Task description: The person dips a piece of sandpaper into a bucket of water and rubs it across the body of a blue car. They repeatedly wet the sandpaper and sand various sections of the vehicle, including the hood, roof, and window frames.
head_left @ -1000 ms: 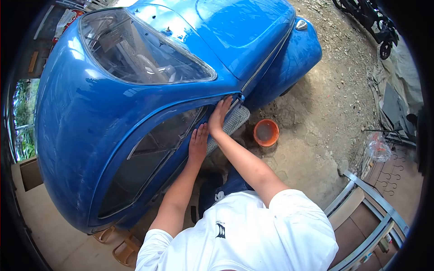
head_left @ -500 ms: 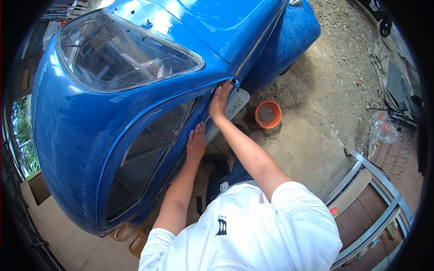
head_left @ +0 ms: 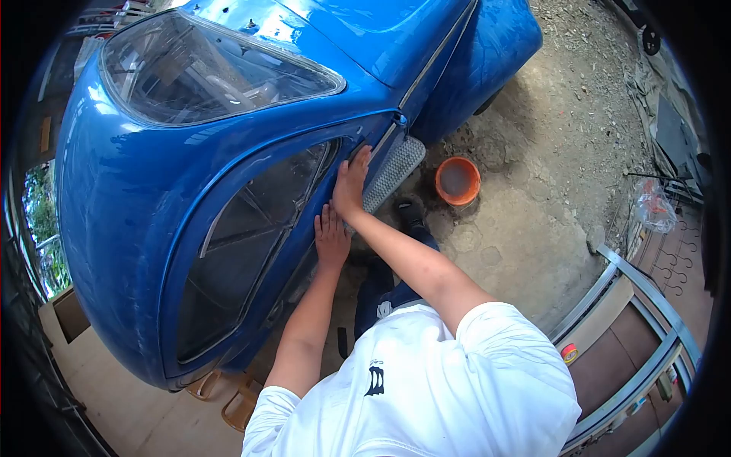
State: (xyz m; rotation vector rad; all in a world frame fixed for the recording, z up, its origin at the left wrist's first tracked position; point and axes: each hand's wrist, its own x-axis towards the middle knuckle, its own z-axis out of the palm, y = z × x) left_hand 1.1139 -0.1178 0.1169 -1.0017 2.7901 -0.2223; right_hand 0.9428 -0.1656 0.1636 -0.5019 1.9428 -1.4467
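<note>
A blue car with rounded bodywork fills the left side of the view. My right hand lies flat against its door just below the side window, fingers stretched toward the front of the car. Close behind it, my left hand rests on the same door, its fingers extended and its tips near the right wrist. Neither hand grips anything. Below the door, a ridged running board sticks out beside the right hand.
An orange bucket of cloudy liquid stands on the rough ground near the running board. A metal frame lies at lower right, with a roll of tape by it. A clear plastic bag and hooks are at far right.
My right hand has slid back along the door, away from the hinge end and closer to my left hand. A shoe now shows beside the bucket. The view has shifted slightly.
</note>
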